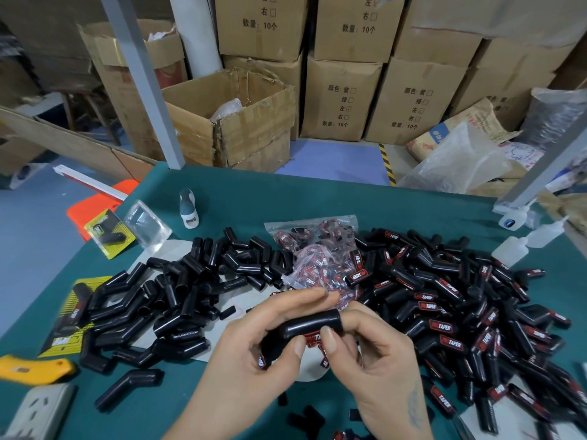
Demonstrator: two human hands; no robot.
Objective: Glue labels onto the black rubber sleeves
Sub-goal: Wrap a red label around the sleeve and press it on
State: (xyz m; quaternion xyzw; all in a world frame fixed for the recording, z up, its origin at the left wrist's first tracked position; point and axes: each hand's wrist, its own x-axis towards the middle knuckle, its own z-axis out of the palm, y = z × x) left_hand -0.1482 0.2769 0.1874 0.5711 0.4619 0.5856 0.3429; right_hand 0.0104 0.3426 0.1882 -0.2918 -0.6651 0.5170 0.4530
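Hands (305, 350) hold sleeve (313, 323); sleeve piles (178, 300) flank label bag (317, 249).

There is a single view, from a wide-angle camera worn on the person's head. It looks forward and steeply down over a green table (317, 198), with both hands close beneath the lens at the lower middle of the frame. Farther off, the upper part takes in the floor and stacked cardboard boxes (343, 96). Straight edges bend near the borders.
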